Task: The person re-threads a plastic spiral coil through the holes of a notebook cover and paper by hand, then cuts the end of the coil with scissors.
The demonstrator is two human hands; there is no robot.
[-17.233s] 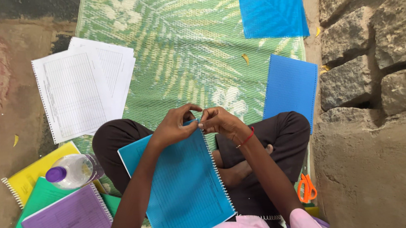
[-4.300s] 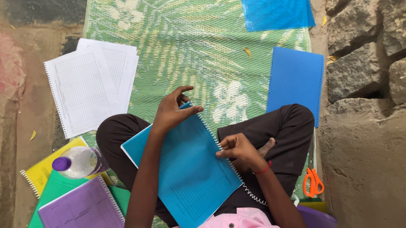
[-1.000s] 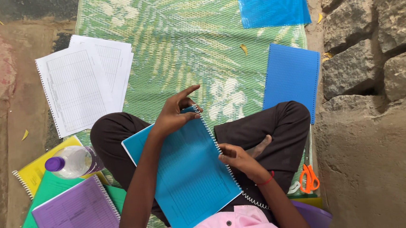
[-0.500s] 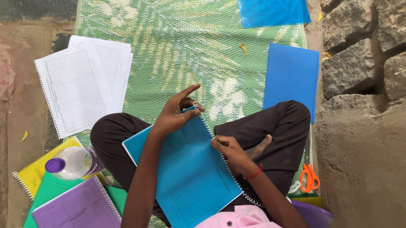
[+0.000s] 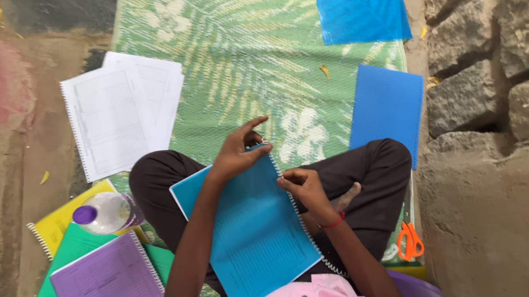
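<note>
From my remote view: surroundings first. Woven green mat [image 5: 258, 56] w/ pale leaf print covers the floor. On it, two loose blue plastic sheets: one translucent at the top [image 5: 361, 11], one opaque, ribbed [image 5: 387, 112] by the right knee. White ruled page stack [image 5: 119, 118], punched along one edge, lies half off the mat on the left. Lower left: yellow [image 5: 64, 215], green [image 5: 73, 249] and purple notebook [image 5: 106, 283] overlapping, a clear bottle [image 5: 104, 212] w/ purple cap lying on them. Orange scissors [image 5: 410, 240] beside the right leg; rough stone wall [image 5: 488, 58] close on the right.

Blue notebook [image 5: 251, 230] rests tilted on the crossed legs, matte cover, metal spiral [image 5: 293, 205] along its right edge. Left hand [image 5: 237, 153] lies on the top corner, fingers curled over the edge, forefinger raised. Right hand [image 5: 301, 186] pinches at the spiral mid-edge, fingertips closed; exact grip I can't tell.
</note>
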